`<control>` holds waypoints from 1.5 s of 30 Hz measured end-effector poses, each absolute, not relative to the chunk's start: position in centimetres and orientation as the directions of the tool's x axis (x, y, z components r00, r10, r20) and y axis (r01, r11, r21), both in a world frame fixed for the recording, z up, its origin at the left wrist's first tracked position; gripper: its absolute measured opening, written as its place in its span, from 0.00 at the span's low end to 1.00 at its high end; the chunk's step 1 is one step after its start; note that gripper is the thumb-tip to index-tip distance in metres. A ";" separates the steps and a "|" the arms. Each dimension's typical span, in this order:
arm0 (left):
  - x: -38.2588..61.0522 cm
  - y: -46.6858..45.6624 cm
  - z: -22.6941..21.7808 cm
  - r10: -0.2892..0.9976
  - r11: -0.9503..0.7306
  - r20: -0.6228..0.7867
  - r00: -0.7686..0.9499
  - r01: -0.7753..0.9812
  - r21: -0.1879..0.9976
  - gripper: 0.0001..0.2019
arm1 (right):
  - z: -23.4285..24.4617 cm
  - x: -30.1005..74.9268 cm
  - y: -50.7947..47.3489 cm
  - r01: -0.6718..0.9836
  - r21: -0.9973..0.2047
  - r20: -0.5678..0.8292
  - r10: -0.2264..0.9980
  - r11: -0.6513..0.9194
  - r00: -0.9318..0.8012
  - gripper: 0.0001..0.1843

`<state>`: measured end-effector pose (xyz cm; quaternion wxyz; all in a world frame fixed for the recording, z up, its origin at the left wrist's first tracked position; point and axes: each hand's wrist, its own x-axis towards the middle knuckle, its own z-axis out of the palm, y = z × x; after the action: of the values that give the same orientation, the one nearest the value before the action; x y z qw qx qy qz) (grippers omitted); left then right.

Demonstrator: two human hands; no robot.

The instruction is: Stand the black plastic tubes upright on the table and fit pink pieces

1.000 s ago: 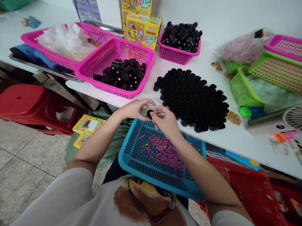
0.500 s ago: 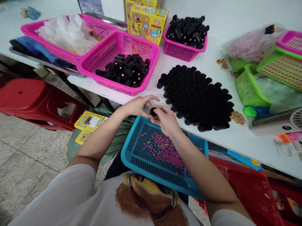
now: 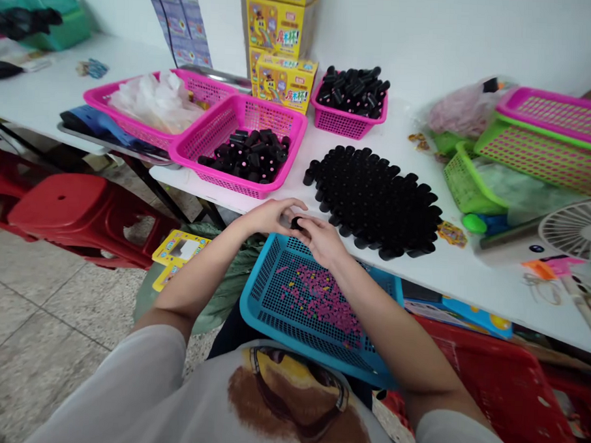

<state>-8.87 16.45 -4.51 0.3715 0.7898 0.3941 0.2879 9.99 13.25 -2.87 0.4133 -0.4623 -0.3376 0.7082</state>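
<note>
My left hand (image 3: 271, 215) and my right hand (image 3: 321, 239) meet just above the far rim of a blue basket (image 3: 266, 315) on my lap. Together they pinch a small black cylinder (image 3: 296, 222) between the fingertips. Small pink and yellow pieces (image 3: 321, 299) lie scattered in the blue basket. On the white table (image 3: 470, 268) just beyond my hands stands a packed group of upright black cylinders (image 3: 375, 195). A pink basket (image 3: 216, 134) to the left holds loose black cylinders with pink dots.
A smaller pink basket (image 3: 346, 119) of black cylinders and yellow boxes (image 3: 282, 80) stand at the back. Green and pink baskets (image 3: 538, 144) and a fan (image 3: 576, 227) sit at right. Red stools (image 3: 65, 215) stand on the floor at left, a red crate (image 3: 484, 380) at my right.
My hands stay together on the black cylinder, fingers shifting slightly. The view has tilted and shifted a little, so the table appears lower in the frame.
</note>
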 end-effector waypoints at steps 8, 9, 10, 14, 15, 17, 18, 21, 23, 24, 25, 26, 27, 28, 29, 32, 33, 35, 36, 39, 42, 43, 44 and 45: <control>-10.2 11.3 1.9 0.795 -0.539 0.105 0.597 0.617 0.573 0.18 | -6.6 13.6 6.5 0.198 -0.980 -0.099 0.849 0.007 -0.519 0.28; -11.1 11.0 3.3 0.807 -0.545 0.139 0.574 0.635 0.547 0.18 | -7.5 14.4 5.8 0.382 -0.902 -0.098 0.766 0.202 -0.635 0.25; -12.1 11.0 4.7 0.833 -0.537 0.199 0.517 0.664 0.521 0.19 | -8.3 15.1 5.3 0.502 -0.787 -0.134 0.694 0.360 -0.707 0.22; -15.5 14.0 8.9 0.886 -0.318 0.449 0.119 0.860 0.399 0.29 | -10.3 16.5 5.1 0.657 -0.525 -0.275 0.624 0.540 -0.732 0.18; -15.5 14.8 9.3 0.854 -0.252 0.520 0.020 0.890 0.381 0.31 | -10.5 16.5 5.2 0.672 -0.494 -0.294 0.621 0.552 -0.727 0.19; -14.0 15.8 9.0 0.754 -0.210 0.649 -0.097 0.901 0.379 0.28 | -10.9 16.2 5.6 0.685 -0.436 -0.327 0.606 0.584 -0.725 0.19; -12.6 15.9 8.3 0.727 -0.246 0.680 -0.097 0.887 0.390 0.23 | -11.0 16.0 5.9 0.688 -0.410 -0.341 0.599 0.599 -0.725 0.19; -6.7 15.9 4.2 0.850 -0.405 0.516 0.109 0.762 0.505 0.14 | -11.4 15.1 6.8 0.691 -0.347 -0.377 0.580 0.634 -0.722 0.17; -3.4 16.6 1.0 0.955 -0.279 0.255 0.148 0.734 0.619 0.20 | -11.7 14.5 7.6 0.691 -0.318 -0.399 0.569 0.650 -0.719 0.12; -2.3 17.3 -0.4 0.970 -0.227 0.218 0.111 0.745 0.627 0.22 | -11.7 14.3 8.0 0.691 -0.307 -0.410 0.564 0.655 -0.717 0.10; -1.5 18.3 -1.5 0.980 -0.175 0.188 0.069 0.753 0.635 0.24 | -11.8 14.1 8.3 0.691 -0.298 -0.421 0.559 0.658 -0.714 0.12; -1.2 19.4 -2.3 0.985 -0.127 0.172 0.021 0.760 0.637 0.26 | -11.8 13.9 8.6 0.691 -0.292 -0.431 0.554 0.661 -0.712 0.15; -1.1 20.6 -2.9 0.986 -0.095 0.168 -0.019 0.763 0.639 0.28 | -11.8 13.8 8.9 0.690 -0.290 -0.437 0.550 0.663 -0.712 0.18; -1.2 21.9 -3.1 0.986 -0.068 0.161 -0.048 0.762 0.643 0.30 | -11.7 13.7 9.1 0.689 -0.291 -0.438 0.548 0.663 -0.713 0.20; -1.4 23.0 -3.2 0.986 -0.051 0.155 -0.067 0.760 0.648 0.31 | -11.6 13.6 9.2 0.688 -0.296 -0.435 0.548 0.662 -0.714 0.20; -1.9 25.3 -3.0 0.985 -0.052 0.157 -0.070 0.750 0.660 0.26 | -10.9 13.4 9.1 0.685 -0.329 -0.381 0.573 0.650 -0.726 0.10; -2.1 25.4 -2.9 0.985 -0.062 0.162 -0.063 0.746 0.663 0.22 | -10.5 13.4 8.9 0.679 -0.352 -0.347 0.584 0.644 -0.734 0.06; -2.7 24.7 -3.1 0.985 -0.086 0.170 -0.040 0.737 0.670 0.15 | -9.3 13.5 8.6 0.653 -0.418 -0.250 0.612 0.631 -0.751 0.07; -3.1 23.9 -3.2 0.985 -0.101 0.170 -0.020 0.730 0.676 0.13 | -8.6 13.7 8.4 0.638 -0.456 -0.190 0.632 0.621 -0.751 0.08; -4.8 20.5 -3.9 0.983 -0.179 0.146 0.108 0.689 0.702 0.12 | -6.1 14.4 8.5 0.621 -0.541 -0.016 0.732 0.567 -0.682 0.12; -6.5 17.2 -4.1 0.953 -0.277 0.126 0.276 0.624 0.731 0.15 | -4.2 14.6 10.0 0.537 -0.694 0.242 0.858 0.480 -0.454 0.15; -6.9 16.5 -4.0 0.941 -0.302 0.127 0.315 0.604 0.738 0.16 | -3.8 14.5 10.7 0.476 -0.745 0.318 0.877 0.467 -0.361 0.15; -7.2 16.0 -4.0 0.931 -0.320 0.131 0.342 0.588 0.743 0.16 | -3.5 14.2 11.4 0.416 -0.783 0.371 0.884 0.463 -0.286 0.14; -7.3 15.7 -3.9 0.923 -0.334 0.136 0.361 0.574 0.748 0.16 | -3.4 13.9 12.0 0.372 -0.804 0.398 0.884 0.464 -0.243 0.13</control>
<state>-7.32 15.73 -3.89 0.3068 0.7658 0.4885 0.2843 13.87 12.04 -3.40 0.4412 -0.4285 -0.7331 0.2903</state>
